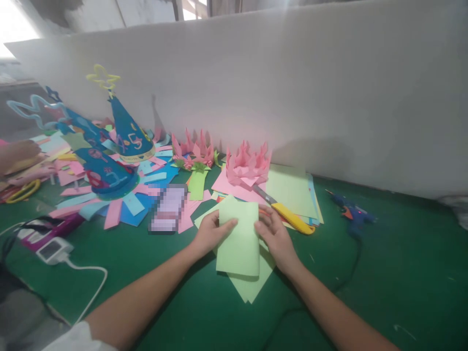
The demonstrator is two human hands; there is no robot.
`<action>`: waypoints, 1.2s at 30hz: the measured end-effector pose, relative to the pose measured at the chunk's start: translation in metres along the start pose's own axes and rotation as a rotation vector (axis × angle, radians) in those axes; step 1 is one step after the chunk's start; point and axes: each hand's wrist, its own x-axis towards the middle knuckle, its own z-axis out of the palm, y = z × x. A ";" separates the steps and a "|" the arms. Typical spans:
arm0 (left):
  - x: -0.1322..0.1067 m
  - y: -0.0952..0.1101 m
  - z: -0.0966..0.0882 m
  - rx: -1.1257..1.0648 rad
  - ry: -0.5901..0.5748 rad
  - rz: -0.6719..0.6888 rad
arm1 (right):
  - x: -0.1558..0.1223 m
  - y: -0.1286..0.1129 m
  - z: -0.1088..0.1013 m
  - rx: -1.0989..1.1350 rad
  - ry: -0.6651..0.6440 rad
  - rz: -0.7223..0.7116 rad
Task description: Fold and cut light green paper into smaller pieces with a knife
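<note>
Between my two hands is a folded sheet of light green paper (239, 243), raised a little above the table. My left hand (212, 230) grips its left edge, thumb lying on the front face. At the right edge my right hand (276, 236) closes on it too, with the thumb in front and the other fingers partly behind. Beneath it lie more light green sheets (248, 287), one corner pointing towards me. Just beyond my right hand rests a yellow-handled utility knife (292, 218), its grey front end on the paper stack.
Pink paper crowns (248, 163) stand behind my hands, beside a stack of coloured paper (292, 190). Blue cone hats (129, 129) and paper strips fill the left. A blurred phone (168, 208), a power strip (54, 239), a blue glue gun (353, 212) and another person's hand (18, 156) are around.
</note>
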 end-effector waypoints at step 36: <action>-0.005 -0.002 -0.002 0.102 0.023 0.070 | 0.000 0.005 -0.009 0.145 -0.070 -0.191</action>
